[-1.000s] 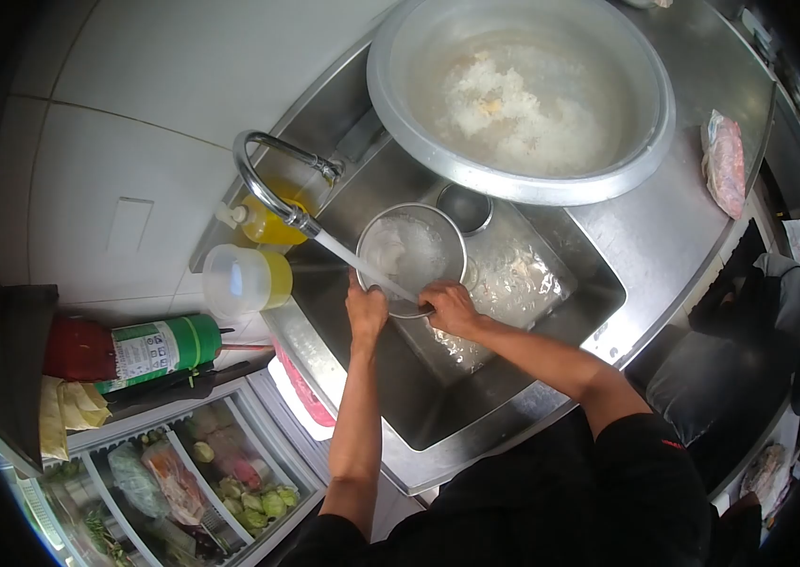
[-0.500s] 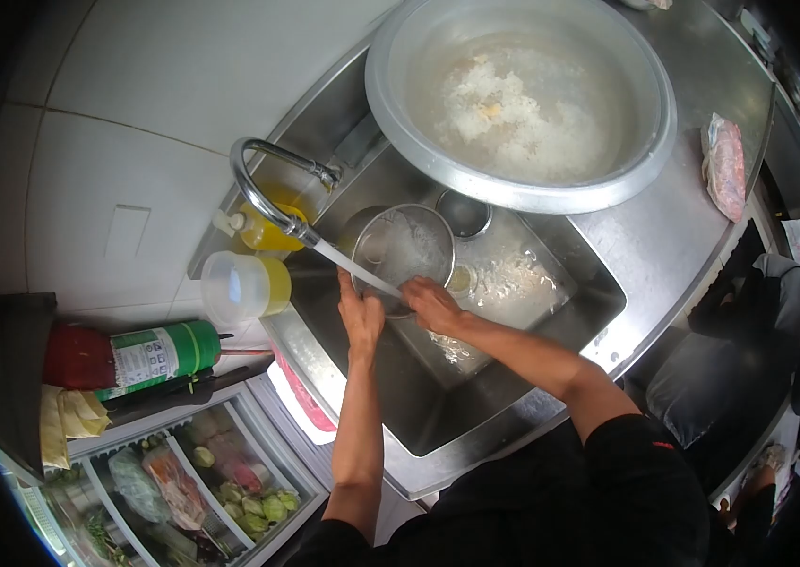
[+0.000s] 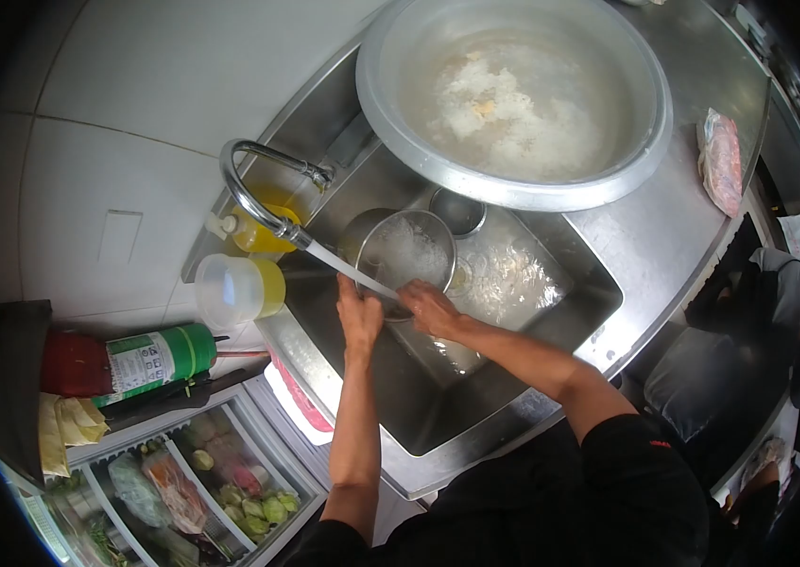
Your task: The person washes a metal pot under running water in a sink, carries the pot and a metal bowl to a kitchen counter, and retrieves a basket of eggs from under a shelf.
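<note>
Inside the sink (image 3: 475,402), a round metal pot (image 3: 369,232) with bubbly water in it is held tilted under the faucet (image 3: 253,200). The running stream comes down by its near rim, between my hands. My left hand (image 3: 359,314) is closed on the pot's left near side. Curled at the near right rim, my right hand (image 3: 429,308) grips the pot; its fingertips are partly hidden. Just behind the pot sits a smaller round metal container (image 3: 459,212). Water ripples over the sink floor on the right.
A large metal basin (image 3: 645,156) with cloudy water and whitish matter overhangs the sink's back. Yellow soap bottle (image 3: 265,230) and plastic tub (image 3: 230,288) stand left. A wrapped pink package (image 3: 721,163) lies right. An open drawer (image 3: 220,397) holds vegetables. Another person's leg (image 3: 787,293) shows right.
The pot's mouth has turned a little and the water inside looks more foamy. Both hands keep their hold, and the view has shifted slightly.
</note>
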A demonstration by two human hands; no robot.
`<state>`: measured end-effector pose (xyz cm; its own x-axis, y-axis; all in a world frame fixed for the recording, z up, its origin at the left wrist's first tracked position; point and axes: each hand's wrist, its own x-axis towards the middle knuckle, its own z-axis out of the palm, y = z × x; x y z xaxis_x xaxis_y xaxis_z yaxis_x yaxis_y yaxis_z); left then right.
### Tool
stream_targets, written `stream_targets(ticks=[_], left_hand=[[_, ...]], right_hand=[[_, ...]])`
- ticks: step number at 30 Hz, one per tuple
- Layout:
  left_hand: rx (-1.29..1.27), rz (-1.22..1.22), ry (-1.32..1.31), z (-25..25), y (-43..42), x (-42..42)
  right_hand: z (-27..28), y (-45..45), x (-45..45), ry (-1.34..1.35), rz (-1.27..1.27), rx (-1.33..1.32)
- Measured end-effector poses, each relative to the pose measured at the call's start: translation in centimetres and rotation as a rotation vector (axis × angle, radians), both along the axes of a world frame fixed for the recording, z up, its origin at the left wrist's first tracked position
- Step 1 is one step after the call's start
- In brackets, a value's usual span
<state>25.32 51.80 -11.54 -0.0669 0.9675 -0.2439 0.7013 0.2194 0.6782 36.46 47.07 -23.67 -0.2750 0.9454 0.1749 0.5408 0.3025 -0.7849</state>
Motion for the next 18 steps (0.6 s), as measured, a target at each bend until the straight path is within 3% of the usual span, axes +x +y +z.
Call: stream_targets(ticks=[2,5,18], left_hand=[[0.158,-0.055,0.084,-1.4,0.1,-0.3],[-0.001,-0.03,0.067,-0.9,0.2,-0.6],[0.014,-0.079,0.147,-0.3,0.8,-0.1]], right_hand=[[0.2,-0.1,0.0,0.044,-0.002,-0.017],[1.1,-0.5,0.6,0.079,-0.017,-0.004],[0.3,-1.6,0.8,0.004,0.014,0.005]])
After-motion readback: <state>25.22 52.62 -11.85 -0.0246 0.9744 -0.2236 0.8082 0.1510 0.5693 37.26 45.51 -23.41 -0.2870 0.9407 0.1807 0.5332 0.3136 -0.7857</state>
